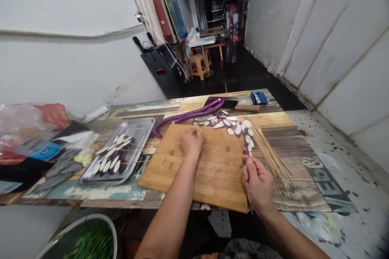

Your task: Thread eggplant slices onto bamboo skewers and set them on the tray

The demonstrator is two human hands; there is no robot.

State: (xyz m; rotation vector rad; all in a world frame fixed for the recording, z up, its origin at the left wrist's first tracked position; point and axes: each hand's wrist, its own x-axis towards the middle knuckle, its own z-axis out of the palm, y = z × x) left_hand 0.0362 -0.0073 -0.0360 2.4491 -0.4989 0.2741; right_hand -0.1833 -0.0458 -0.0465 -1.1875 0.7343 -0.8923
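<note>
The right hand (257, 180) closes around a thin skewer (252, 206) at the cutting board (220, 170), near eggplant slices (238, 128) on the table (290, 133). The left hand (191, 141) curls half-closed over the board; whether it holds anything is unclear.

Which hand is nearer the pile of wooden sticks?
Right. The right hand is beside the sticks, at the right edge of the cutting board; the left hand is farther away, over the board's far side.
</note>
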